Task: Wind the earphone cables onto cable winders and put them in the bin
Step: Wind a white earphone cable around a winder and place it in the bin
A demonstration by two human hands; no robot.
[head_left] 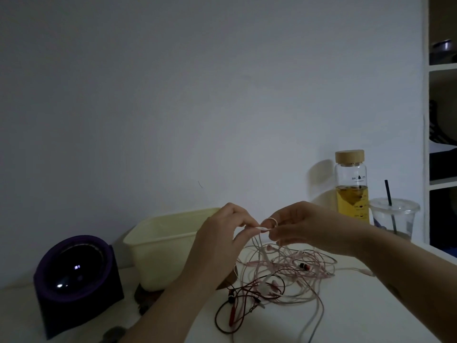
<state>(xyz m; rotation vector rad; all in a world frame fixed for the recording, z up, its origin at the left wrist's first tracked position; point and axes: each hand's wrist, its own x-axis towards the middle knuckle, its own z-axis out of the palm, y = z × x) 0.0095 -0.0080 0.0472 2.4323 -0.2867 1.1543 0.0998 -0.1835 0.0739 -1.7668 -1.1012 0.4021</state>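
Your bin (160, 248) is plain pale cream, on a white table (358, 305). Right of the bin, the tangle mixes pale pink cables (319, 263), white cables (319, 308) and a dark red cable (231, 314) with black ends. Farther right, a clear bottle (351, 177) holds amber liquid (352, 201) under a light wood-toned lid (349, 157), and a clear cup (393, 219) has a black straw (388, 191). Left of the bin sits a dark purple block (76, 305).

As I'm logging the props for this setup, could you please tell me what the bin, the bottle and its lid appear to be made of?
Bin: probably plastic, pale cream and matte, with a thick moulded rim.
Bottle: clear glass or hard plastic, glossy; the liquid shows through.
Lid: looks like light wood or bamboo, matte tan.
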